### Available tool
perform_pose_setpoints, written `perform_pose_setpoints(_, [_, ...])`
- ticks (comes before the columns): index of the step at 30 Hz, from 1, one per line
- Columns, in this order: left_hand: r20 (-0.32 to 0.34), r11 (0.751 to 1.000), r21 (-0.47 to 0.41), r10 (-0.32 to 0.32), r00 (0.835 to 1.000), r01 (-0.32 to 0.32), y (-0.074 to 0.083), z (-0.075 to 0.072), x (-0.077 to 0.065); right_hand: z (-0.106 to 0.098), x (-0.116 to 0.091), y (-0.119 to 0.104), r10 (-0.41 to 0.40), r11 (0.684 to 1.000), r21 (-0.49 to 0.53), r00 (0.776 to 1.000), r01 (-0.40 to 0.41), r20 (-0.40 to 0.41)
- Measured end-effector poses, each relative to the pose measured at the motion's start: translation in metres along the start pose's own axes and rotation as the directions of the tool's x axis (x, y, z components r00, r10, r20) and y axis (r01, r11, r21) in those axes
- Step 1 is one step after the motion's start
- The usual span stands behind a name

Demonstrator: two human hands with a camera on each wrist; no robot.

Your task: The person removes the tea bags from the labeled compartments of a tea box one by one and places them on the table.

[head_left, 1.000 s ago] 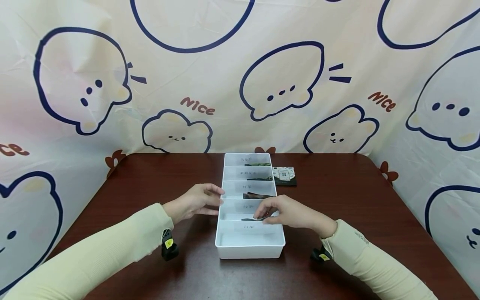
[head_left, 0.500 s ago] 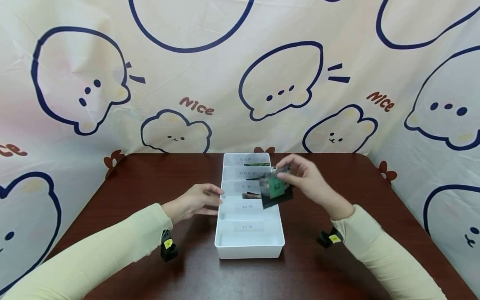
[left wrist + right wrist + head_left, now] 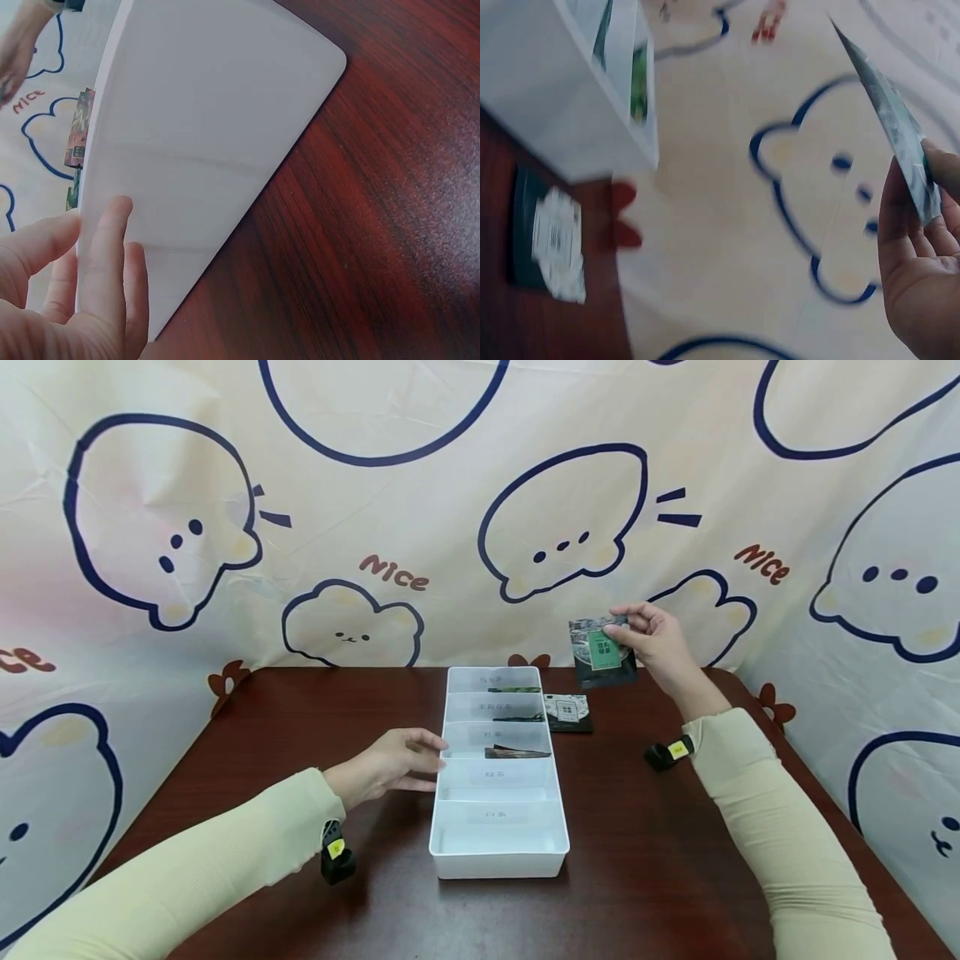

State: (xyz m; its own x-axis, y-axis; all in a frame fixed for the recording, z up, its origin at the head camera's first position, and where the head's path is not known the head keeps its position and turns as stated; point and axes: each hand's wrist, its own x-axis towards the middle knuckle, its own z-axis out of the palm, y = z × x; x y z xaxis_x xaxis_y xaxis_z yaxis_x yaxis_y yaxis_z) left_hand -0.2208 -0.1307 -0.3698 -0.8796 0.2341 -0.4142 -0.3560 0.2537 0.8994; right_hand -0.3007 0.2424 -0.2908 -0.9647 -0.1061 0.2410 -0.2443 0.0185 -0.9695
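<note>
My right hand (image 3: pixel 660 647) pinches a dark tea sachet (image 3: pixel 588 664) with a green label by its upper right corner, raised over the back of the table. The right wrist view shows this sachet (image 3: pixel 896 124) nearly edge-on between thumb and fingers. A long white divided box (image 3: pixel 498 866) with paper labels stands mid-table. Along its left side, my left hand (image 3: pixel 390 766) touches the rim and outer wall with loosely extended fingers. The three far compartments each show sachet edges, among them a brown sachet (image 3: pixel 517 752); the two near compartments show bare bottoms.
Another dark sachet (image 3: pixel 570 714) with a white label lies on the brown table (image 3: pixel 300 710), against the box's right side near the back. A cartoon-printed cloth (image 3: pixel 450 527) hangs behind the table and along both sides.
My right hand has lifted the green-labelled sachet out of the second compartment from the front and carried it up, back and to the right. The left hand has stayed at the box.
</note>
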Motion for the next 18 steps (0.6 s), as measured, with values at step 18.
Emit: perform_pose_setpoints(18, [-0.007, 1.0, 0.005, 0.002, 1.0, -0.002, 0.0, 0.001, 0.0, -0.056, 0.031, 0.081, 0.251, 0.91, -0.325, 0.966, -0.257, -0.062])
